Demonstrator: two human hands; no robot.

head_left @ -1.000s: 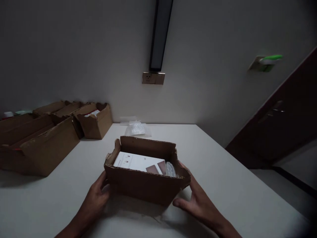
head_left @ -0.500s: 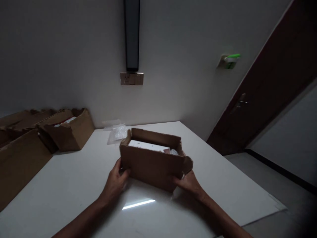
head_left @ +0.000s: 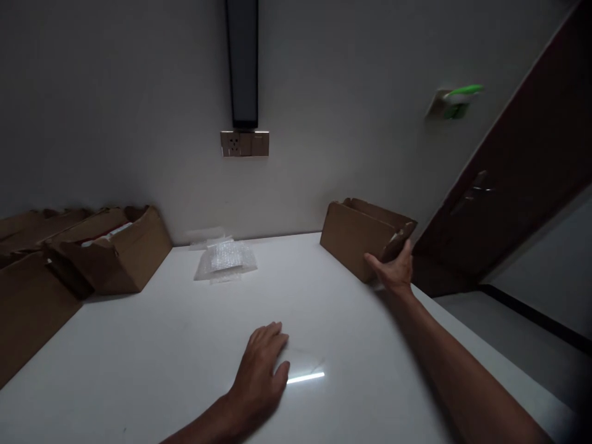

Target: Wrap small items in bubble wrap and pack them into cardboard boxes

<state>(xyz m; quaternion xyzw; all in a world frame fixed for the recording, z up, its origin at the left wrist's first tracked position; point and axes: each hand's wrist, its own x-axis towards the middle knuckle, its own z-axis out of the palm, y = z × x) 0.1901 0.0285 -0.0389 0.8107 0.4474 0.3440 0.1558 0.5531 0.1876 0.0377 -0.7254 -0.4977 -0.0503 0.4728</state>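
A brown open-topped cardboard box (head_left: 356,237) stands near the table's far right corner, close to the wall. My right hand (head_left: 396,270) grips its near right end, the thumb on the front face and the fingers behind the end. What the box holds is hidden from this angle. My left hand (head_left: 263,370) is over the white table (head_left: 185,345) near its front, holding nothing, fingers loosely stretched and thumb apart. Beyond it lie several clear bubble-wrap pieces (head_left: 226,256) by the wall.
More cardboard boxes stand at the left, one (head_left: 148,250) with red and white things inside. A wall socket (head_left: 245,144) sits under a dark vertical panel (head_left: 243,61). A brown door (head_left: 509,154) is on the right, past the table's edge.
The cardboard box has moved from the middle of the table to the far right corner with my right hand. My left hand has let go of it and sits apart, nearer me.
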